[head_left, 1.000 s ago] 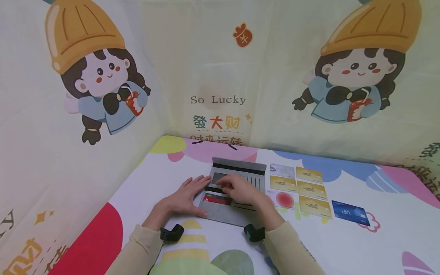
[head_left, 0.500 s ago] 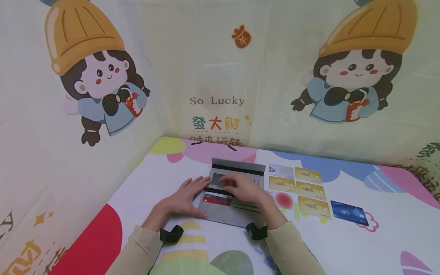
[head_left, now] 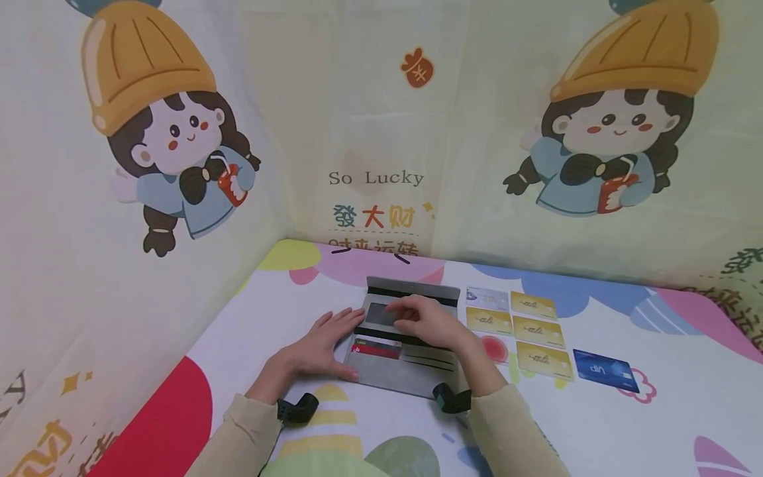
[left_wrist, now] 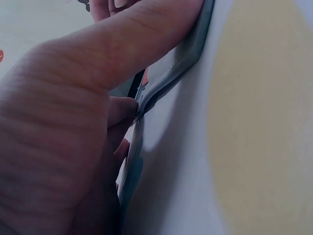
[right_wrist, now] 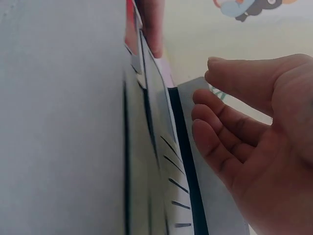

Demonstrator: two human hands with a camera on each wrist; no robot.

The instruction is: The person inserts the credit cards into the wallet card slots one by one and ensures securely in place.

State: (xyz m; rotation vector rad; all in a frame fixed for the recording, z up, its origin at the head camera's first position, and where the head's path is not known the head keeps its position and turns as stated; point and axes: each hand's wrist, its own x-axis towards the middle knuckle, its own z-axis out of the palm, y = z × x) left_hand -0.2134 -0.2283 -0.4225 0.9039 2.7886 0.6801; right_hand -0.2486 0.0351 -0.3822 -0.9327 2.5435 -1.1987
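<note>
An unfolded grey wallet [head_left: 390, 382] lies on the table in the head view, with slots and a dark window pocket [head_left: 377, 314]. A red and dark card [head_left: 377, 348] sits in a slot of its near half. My left hand [head_left: 322, 344] rests along the wallet's left edge, fingers spread, thumb at the near left corner. The left wrist view has the left thumb [left_wrist: 142, 36] lying on the wallet. Over the far half is my right hand [head_left: 426, 321], fingers loosely bent. In the right wrist view the right fingers [right_wrist: 208, 134] and thumb are apart with nothing between them.
To the right of the wallet lie several gold cards [head_left: 539, 331], a silver card [head_left: 487, 298] and a white card with a red circle [head_left: 495, 349]. Further right is a blue VIP card [head_left: 605, 371]. Printed cloth [head_left: 381, 119] hangs behind the table.
My right hand has shifted to the right across the wallet, uncovering more of the window pocket and the red card's slot. The left hand stays in place.
</note>
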